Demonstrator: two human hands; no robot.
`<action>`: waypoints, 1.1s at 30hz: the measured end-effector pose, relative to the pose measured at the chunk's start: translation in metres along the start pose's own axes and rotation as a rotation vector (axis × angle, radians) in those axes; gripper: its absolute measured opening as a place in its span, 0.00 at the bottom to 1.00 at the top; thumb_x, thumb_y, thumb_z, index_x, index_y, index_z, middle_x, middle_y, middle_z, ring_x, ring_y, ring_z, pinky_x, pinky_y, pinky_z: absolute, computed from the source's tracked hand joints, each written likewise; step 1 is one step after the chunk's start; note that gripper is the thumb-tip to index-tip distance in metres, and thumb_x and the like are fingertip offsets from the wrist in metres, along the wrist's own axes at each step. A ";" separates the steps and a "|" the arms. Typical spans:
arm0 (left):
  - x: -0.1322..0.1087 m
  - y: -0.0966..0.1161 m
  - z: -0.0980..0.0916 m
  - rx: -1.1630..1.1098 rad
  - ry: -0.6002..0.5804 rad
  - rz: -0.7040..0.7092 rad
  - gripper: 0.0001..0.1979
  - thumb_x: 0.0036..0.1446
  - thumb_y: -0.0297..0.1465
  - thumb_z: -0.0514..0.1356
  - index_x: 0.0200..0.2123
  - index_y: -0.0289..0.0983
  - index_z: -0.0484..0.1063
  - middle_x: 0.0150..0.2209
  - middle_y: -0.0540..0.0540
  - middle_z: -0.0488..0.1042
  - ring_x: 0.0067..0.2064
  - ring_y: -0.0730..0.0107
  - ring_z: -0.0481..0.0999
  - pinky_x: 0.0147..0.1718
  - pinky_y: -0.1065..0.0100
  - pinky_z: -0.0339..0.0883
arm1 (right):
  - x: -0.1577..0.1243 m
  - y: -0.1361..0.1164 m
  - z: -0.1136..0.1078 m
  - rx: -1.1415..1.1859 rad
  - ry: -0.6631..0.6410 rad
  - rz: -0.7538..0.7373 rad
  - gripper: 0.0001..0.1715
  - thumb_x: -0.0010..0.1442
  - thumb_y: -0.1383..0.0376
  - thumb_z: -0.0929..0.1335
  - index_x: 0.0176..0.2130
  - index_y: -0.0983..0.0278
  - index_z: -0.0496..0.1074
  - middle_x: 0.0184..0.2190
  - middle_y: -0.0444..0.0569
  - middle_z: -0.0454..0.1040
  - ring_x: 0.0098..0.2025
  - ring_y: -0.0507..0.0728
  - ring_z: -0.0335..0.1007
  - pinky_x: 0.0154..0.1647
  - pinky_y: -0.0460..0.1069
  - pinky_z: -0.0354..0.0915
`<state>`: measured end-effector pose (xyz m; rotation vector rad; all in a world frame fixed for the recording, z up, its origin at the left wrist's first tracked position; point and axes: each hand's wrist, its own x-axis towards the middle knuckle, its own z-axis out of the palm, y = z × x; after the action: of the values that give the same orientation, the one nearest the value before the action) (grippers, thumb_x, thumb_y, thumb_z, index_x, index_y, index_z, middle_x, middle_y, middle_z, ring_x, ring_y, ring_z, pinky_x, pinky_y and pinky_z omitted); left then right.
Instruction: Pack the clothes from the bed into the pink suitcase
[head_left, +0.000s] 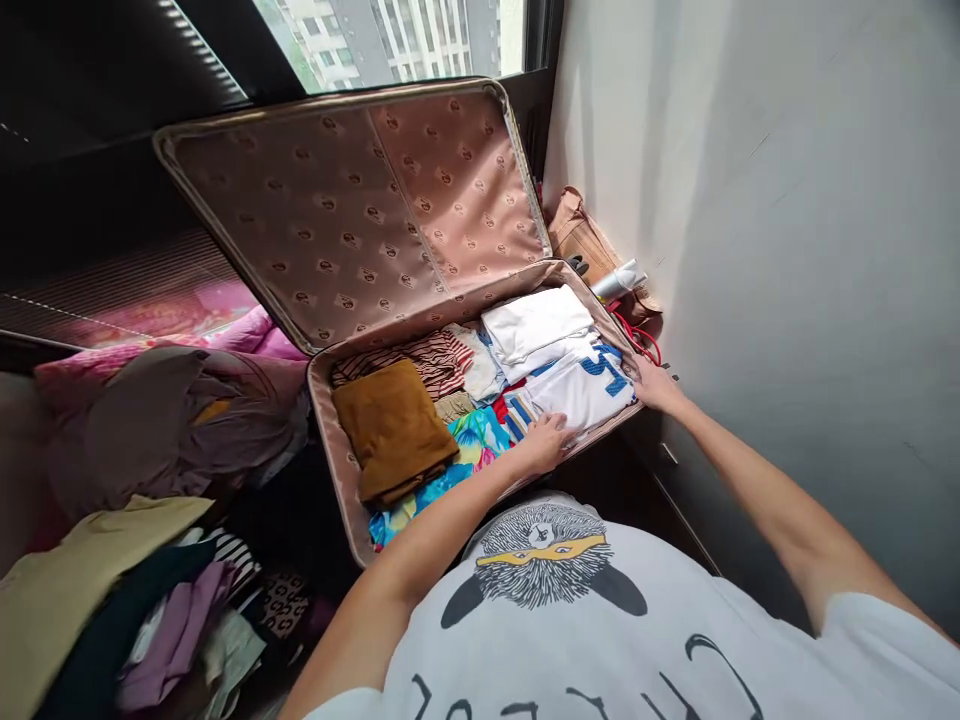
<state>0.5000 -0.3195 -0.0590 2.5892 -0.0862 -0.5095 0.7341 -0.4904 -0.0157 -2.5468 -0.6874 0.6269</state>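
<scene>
The white garment with blue print (576,393) lies folded in the open suitcase (335,455), at the near right corner — between both hands. The left hand (550,442) rests at the garment's near edge, fingers loosely bent; whether they pinch cloth cannot be determined. The right hand (654,385) is at the suitcase's right side — fingers partly hidden, grip indeterminable.

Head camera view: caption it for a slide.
Left hand and right hand at the edges of a folded blue-and-white garment in an open suitcase.
</scene>
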 end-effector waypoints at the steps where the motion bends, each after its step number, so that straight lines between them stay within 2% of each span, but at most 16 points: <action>1: -0.003 -0.005 0.009 -0.034 0.029 -0.019 0.25 0.64 0.29 0.63 0.64 0.44 0.72 0.70 0.36 0.62 0.68 0.42 0.63 0.60 0.44 0.68 | -0.004 0.006 0.003 -0.103 0.004 -0.029 0.37 0.57 0.67 0.68 0.65 0.68 0.69 0.59 0.66 0.73 0.62 0.72 0.68 0.64 0.67 0.64; 4: -0.028 -0.020 0.022 -0.102 0.187 -0.115 0.23 0.63 0.23 0.61 0.59 0.41 0.76 0.70 0.35 0.62 0.69 0.43 0.61 0.62 0.42 0.65 | -0.012 -0.004 0.025 -0.396 0.021 -0.206 0.40 0.65 0.62 0.66 0.73 0.64 0.60 0.70 0.68 0.61 0.69 0.76 0.58 0.67 0.70 0.60; 6: -0.052 -0.025 0.023 -0.149 0.247 -0.180 0.22 0.61 0.22 0.61 0.57 0.39 0.78 0.68 0.34 0.64 0.67 0.44 0.63 0.62 0.43 0.66 | -0.012 -0.020 0.050 -0.434 -0.010 -0.291 0.44 0.68 0.54 0.66 0.76 0.59 0.54 0.76 0.68 0.48 0.73 0.81 0.49 0.64 0.75 0.61; 8: -0.076 -0.024 0.023 -0.198 0.287 -0.216 0.20 0.61 0.23 0.62 0.56 0.39 0.79 0.66 0.34 0.66 0.66 0.46 0.65 0.63 0.44 0.65 | -0.010 -0.031 0.079 -0.425 -0.111 -0.283 0.50 0.66 0.45 0.67 0.78 0.54 0.49 0.78 0.67 0.37 0.75 0.88 0.40 0.60 0.81 0.60; 10: -0.099 -0.023 0.024 -0.245 0.342 -0.250 0.19 0.62 0.26 0.63 0.55 0.40 0.79 0.64 0.34 0.67 0.65 0.47 0.66 0.63 0.44 0.65 | -0.007 -0.033 0.110 -0.412 -0.236 -0.196 0.57 0.61 0.37 0.66 0.78 0.51 0.46 0.79 0.67 0.32 0.74 0.93 0.36 0.57 0.85 0.57; 11: -0.110 -0.024 0.026 -0.264 0.378 -0.276 0.18 0.62 0.27 0.63 0.55 0.41 0.79 0.64 0.35 0.68 0.64 0.47 0.67 0.62 0.45 0.66 | -0.004 -0.031 0.124 -0.408 -0.277 -0.140 0.58 0.60 0.33 0.65 0.78 0.50 0.46 0.79 0.67 0.31 0.74 0.95 0.36 0.57 0.86 0.54; 13: -0.135 -0.032 0.031 -0.295 0.468 -0.349 0.18 0.62 0.30 0.65 0.55 0.42 0.79 0.62 0.35 0.69 0.62 0.48 0.69 0.60 0.46 0.68 | 0.004 -0.023 0.148 -0.406 -0.254 -0.076 0.61 0.57 0.28 0.60 0.78 0.49 0.45 0.79 0.67 0.29 0.74 0.96 0.33 0.58 0.88 0.49; 15: -0.167 -0.047 0.040 -0.319 0.581 -0.442 0.16 0.62 0.30 0.64 0.53 0.42 0.80 0.61 0.36 0.70 0.60 0.50 0.70 0.59 0.47 0.69 | 0.014 -0.014 0.161 -0.414 -0.210 -0.088 0.63 0.55 0.26 0.57 0.78 0.49 0.46 0.78 0.69 0.30 0.74 0.97 0.34 0.57 0.89 0.47; 18: -0.233 -0.080 0.054 -0.323 0.817 -0.649 0.14 0.62 0.26 0.62 0.49 0.39 0.82 0.57 0.37 0.72 0.59 0.54 0.72 0.61 0.50 0.69 | 0.025 -0.011 0.159 -0.515 -0.189 -0.118 0.62 0.56 0.27 0.57 0.77 0.53 0.52 0.76 0.75 0.40 0.72 0.96 0.45 0.54 0.86 0.54; 20: -0.290 -0.108 0.061 -0.288 0.958 -0.840 0.14 0.62 0.24 0.60 0.47 0.38 0.81 0.55 0.38 0.73 0.58 0.55 0.73 0.61 0.51 0.68 | 0.030 -0.023 0.151 -0.642 -0.221 -0.132 0.58 0.57 0.29 0.56 0.72 0.58 0.61 0.71 0.80 0.54 0.67 0.95 0.58 0.51 0.84 0.59; 23: -0.388 -0.152 0.065 -0.191 1.028 -1.156 0.14 0.63 0.24 0.58 0.49 0.36 0.80 0.55 0.37 0.73 0.58 0.55 0.73 0.62 0.53 0.67 | 0.030 -0.072 0.146 -0.804 -0.341 -0.297 0.44 0.64 0.38 0.55 0.61 0.61 0.73 0.58 0.76 0.73 0.56 0.86 0.74 0.46 0.78 0.66; 25: -0.455 -0.179 0.064 -0.108 0.982 -1.376 0.16 0.65 0.26 0.57 0.53 0.35 0.78 0.57 0.36 0.72 0.60 0.53 0.71 0.63 0.52 0.65 | 0.019 -0.122 0.154 -0.849 -0.371 -0.495 0.37 0.67 0.44 0.55 0.59 0.62 0.73 0.53 0.71 0.77 0.51 0.80 0.77 0.45 0.72 0.70; 27: -0.515 -0.201 0.064 -0.034 0.873 -1.552 0.19 0.66 0.26 0.55 0.58 0.34 0.75 0.62 0.34 0.69 0.63 0.49 0.68 0.64 0.50 0.63 | -0.002 -0.179 0.170 -0.845 -0.355 -0.674 0.34 0.70 0.49 0.56 0.63 0.64 0.71 0.51 0.68 0.78 0.49 0.75 0.79 0.45 0.66 0.71; 30: -0.582 -0.223 0.067 0.015 0.659 -1.632 0.27 0.65 0.23 0.53 0.66 0.34 0.68 0.68 0.33 0.64 0.67 0.47 0.63 0.64 0.49 0.61 | -0.045 -0.258 0.201 -0.770 -0.400 -0.873 0.31 0.71 0.53 0.59 0.66 0.62 0.68 0.53 0.64 0.78 0.51 0.70 0.79 0.48 0.60 0.72; 33: -0.613 -0.233 0.070 0.047 0.509 -1.564 0.31 0.62 0.20 0.52 0.69 0.34 0.64 0.67 0.33 0.65 0.67 0.49 0.63 0.63 0.51 0.60 | -0.084 -0.313 0.230 -0.708 -0.470 -0.980 0.31 0.70 0.55 0.61 0.67 0.62 0.68 0.56 0.63 0.77 0.55 0.68 0.78 0.52 0.58 0.71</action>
<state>-0.1026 -0.0543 -0.0199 2.2132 2.1412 -0.2597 0.4369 -0.2264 -0.0179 -2.1231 -2.4483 0.6703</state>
